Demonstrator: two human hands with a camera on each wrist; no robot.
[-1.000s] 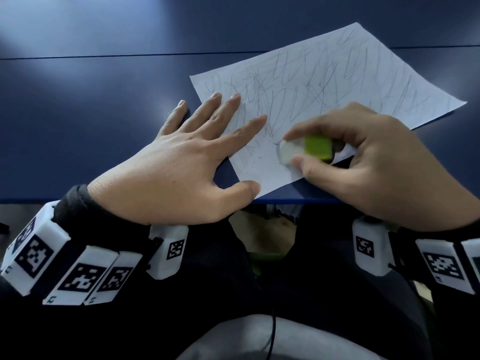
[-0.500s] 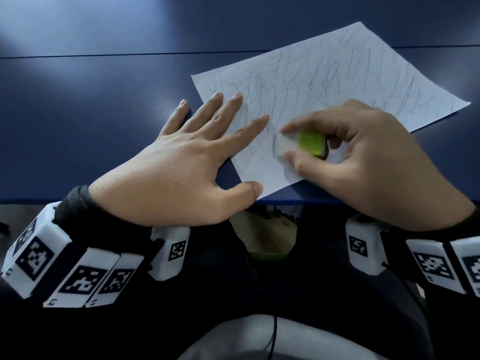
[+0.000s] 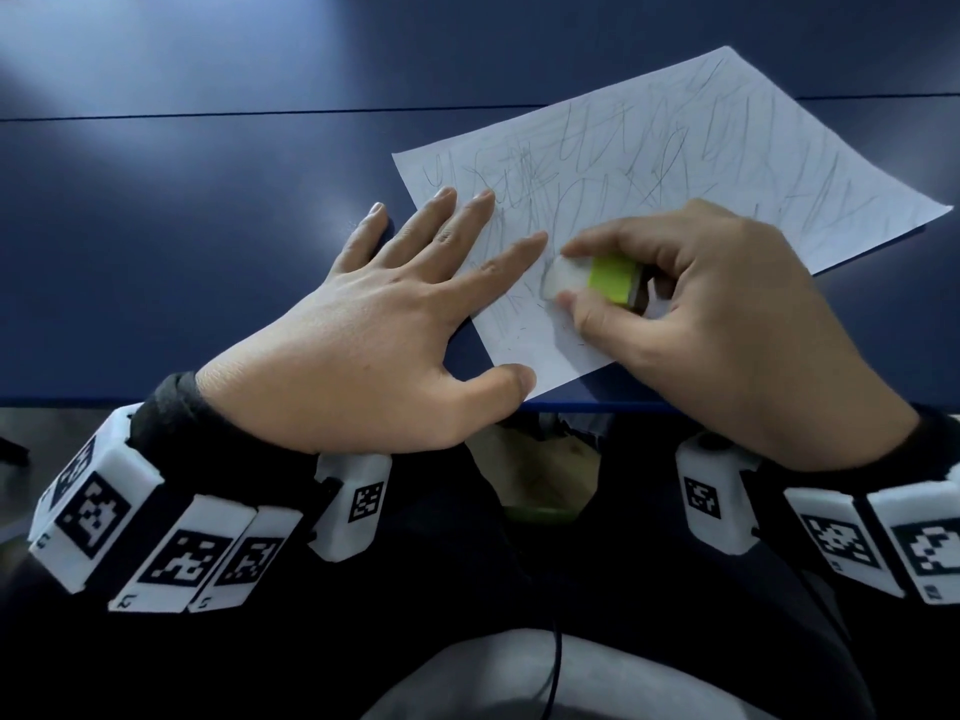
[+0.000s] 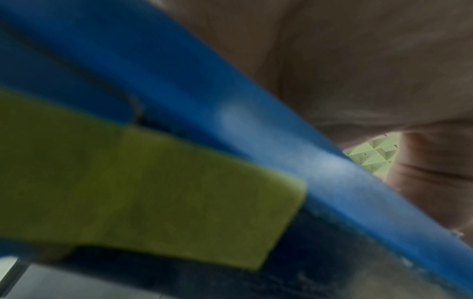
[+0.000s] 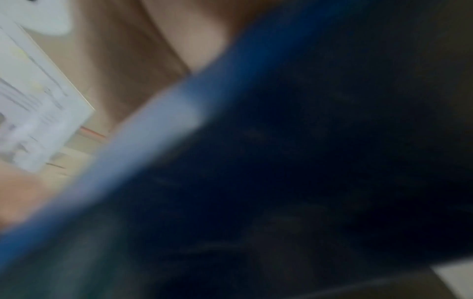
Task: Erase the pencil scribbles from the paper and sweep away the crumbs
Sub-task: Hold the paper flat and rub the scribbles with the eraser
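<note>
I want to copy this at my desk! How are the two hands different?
The left hand lies flat with fingers spread straight, pressing the scribbled white paper sheet; the right hand has curled fingers. The left hand holds nothing; the right hand pinches a white eraser in a green sleeve. Both rest on the paper.

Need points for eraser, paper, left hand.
eraser [image 3: 563, 275], head view, on its white end, by the green sleeve.
paper [image 3: 779, 163], head view, on the scribbled far part.
left hand [image 3: 358, 350], head view, on the back of the hand.
</note>
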